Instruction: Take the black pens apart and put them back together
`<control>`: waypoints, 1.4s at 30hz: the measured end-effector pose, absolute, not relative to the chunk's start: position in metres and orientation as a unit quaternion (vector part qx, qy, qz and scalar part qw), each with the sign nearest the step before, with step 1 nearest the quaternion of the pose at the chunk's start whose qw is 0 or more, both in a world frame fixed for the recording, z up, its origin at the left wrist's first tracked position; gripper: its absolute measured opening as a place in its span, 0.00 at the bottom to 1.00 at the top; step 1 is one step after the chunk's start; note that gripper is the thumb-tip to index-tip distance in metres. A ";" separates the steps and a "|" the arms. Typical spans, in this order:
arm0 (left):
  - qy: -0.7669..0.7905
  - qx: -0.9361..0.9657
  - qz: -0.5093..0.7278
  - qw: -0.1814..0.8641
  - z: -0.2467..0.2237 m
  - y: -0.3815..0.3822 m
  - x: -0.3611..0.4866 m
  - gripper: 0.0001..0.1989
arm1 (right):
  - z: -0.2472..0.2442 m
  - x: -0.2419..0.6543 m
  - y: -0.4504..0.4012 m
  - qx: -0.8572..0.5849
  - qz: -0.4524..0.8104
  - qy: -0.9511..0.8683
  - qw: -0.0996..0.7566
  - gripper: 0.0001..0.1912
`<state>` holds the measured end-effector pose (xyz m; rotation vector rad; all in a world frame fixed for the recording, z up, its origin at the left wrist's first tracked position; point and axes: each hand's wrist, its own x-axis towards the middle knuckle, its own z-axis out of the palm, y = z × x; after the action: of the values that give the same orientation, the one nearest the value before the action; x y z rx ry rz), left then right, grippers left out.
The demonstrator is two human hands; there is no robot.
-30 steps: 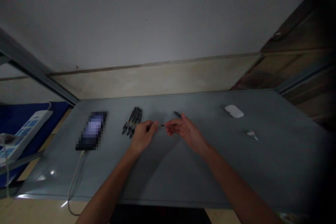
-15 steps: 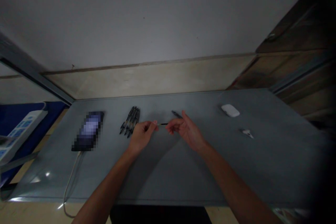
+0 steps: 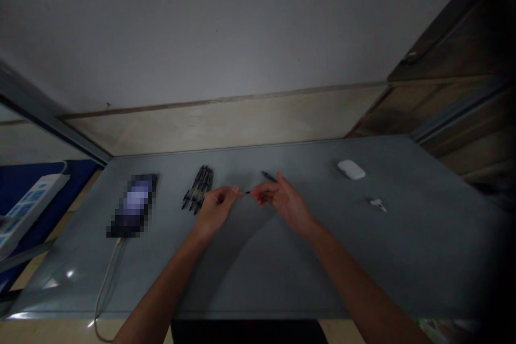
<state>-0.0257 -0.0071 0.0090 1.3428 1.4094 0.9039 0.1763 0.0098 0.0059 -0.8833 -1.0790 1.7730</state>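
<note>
Between my two hands runs a thin, short rod with a black section, which looks like a pen refill. My left hand pinches its left end between thumb and fingertips. At the other end, the fingertips of my right hand are closed on it, the thumb pointing up. A dark pen part shows just behind my right hand; whether it touches the hand I cannot tell. Several black pens lie bunched together on the grey table, left of and beyond my left hand.
A phone with a charging cable lies on the left. To the right are a white rounded case and a small white object. A power strip sits on a blue surface beyond the table's left edge. A wall rises behind.
My right hand has come slightly closer to my left, so less of the thin rod shows between them. The whole view has shifted a little.
</note>
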 end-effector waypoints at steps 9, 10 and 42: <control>0.564 0.566 0.355 0.484 0.009 -0.008 -0.021 0.21 | 0.001 0.173 0.010 -0.394 0.669 -0.444 0.446 0.38; 0.567 0.558 0.356 0.490 0.009 -0.008 -0.022 0.21 | 0.001 0.173 0.010 -0.391 0.670 -0.446 0.445 0.38; 0.561 0.544 0.376 0.498 0.007 -0.004 -0.027 0.22 | 0.005 0.170 0.008 -0.383 0.634 -0.501 0.449 0.37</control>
<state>-0.0270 -0.0042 0.0071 1.3166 1.3585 0.9108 0.1699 0.0083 0.0048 -0.9483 -1.2385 1.5676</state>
